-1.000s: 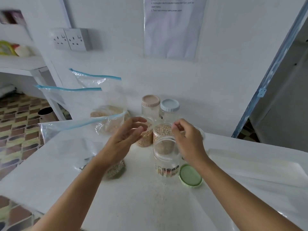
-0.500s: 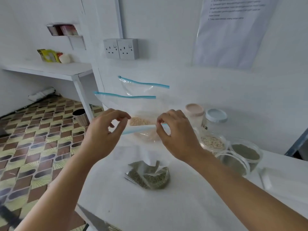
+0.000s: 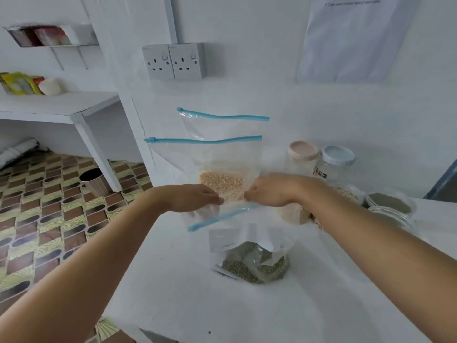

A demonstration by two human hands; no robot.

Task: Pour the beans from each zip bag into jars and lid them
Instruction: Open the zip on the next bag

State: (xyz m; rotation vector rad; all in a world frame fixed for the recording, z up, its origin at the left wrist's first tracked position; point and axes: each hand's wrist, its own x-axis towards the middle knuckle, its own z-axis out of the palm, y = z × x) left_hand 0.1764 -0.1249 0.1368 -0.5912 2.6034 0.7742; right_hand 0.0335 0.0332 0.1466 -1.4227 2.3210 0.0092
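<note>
Blue-zipped green bean bag (image 3: pixel 249 258) stands unpoured near the table's (image 3: pixel 197 305) front, its top pinched between left hand (image 3: pixel 195 198) and right hand (image 3: pixel 272 191), apparently being pulled open. Two more bags (image 3: pixel 212 157) lean on the wall, the nearer holding tan beans. Of about five jars, two empty ones (image 3: pixel 319 160) wear lids and three filled ones (image 3: pixel 388 204), partly hidden, look unlidded.

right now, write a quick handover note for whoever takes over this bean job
Left hand and right hand: each pinches the top of the green bean bag, which rests on the table.
Two more zip bags lean on the wall; the front one holds tan beans.
Two lidded jars stand behind; open jars, some filled, on the right.
Left: open this bag, pour, lid the open jars.
</note>
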